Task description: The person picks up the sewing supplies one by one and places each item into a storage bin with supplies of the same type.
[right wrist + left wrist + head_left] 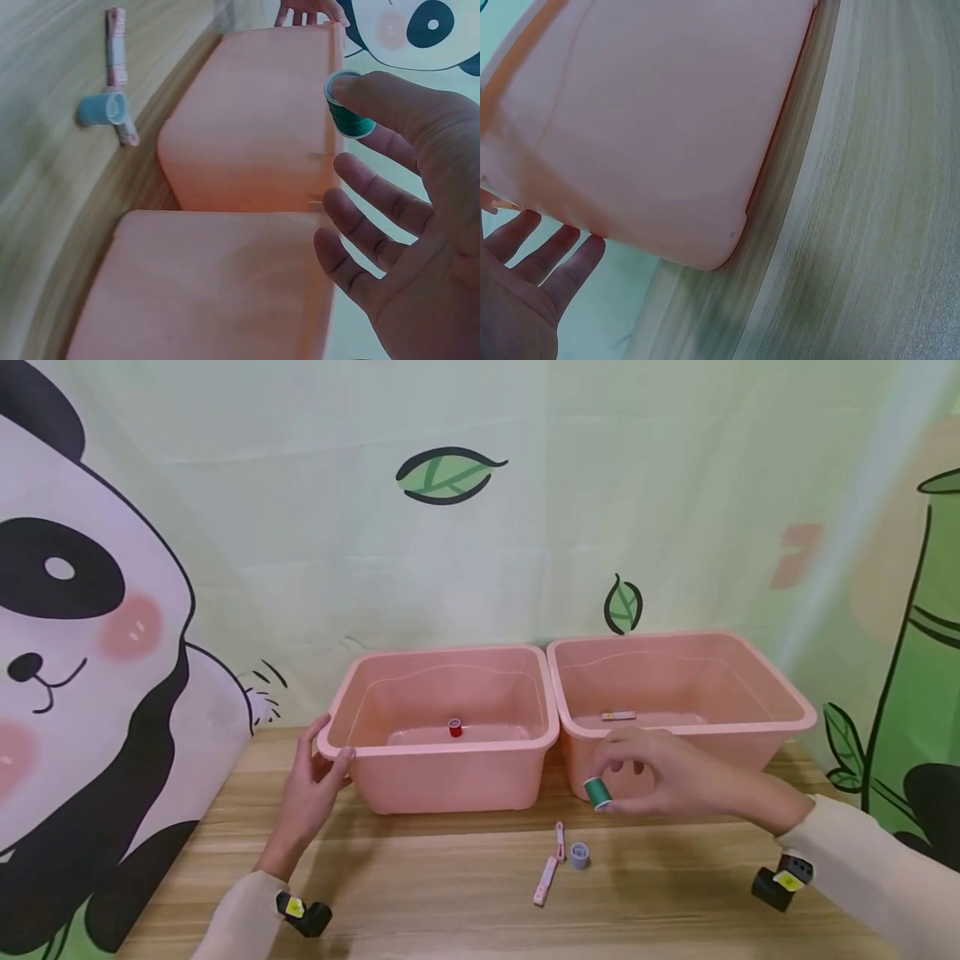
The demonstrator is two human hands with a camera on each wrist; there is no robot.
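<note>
One green spool [597, 793] is pinched between thumb and finger of the right hand [667, 772], its other fingers apart, in the air before the right bin [675, 681], near that bin's front left corner. The left hand [311, 789], fingers spread, touches the left bin [450, 781] at its front left corner. With so slight a hold, the round spool could slip and roll toward the worktop's [420, 893] near edge, should the pinch loosen or the bin's rim knock it. A tug from the left hand might skew the left bin. Two bins stand near the worktop's back edge; three spools, the green, a red spool [455, 727] in the left bin and a blue spool [580, 856] on the worktop; three pink strips [546, 882], one in the right bin, two near the blue spool.
</note>
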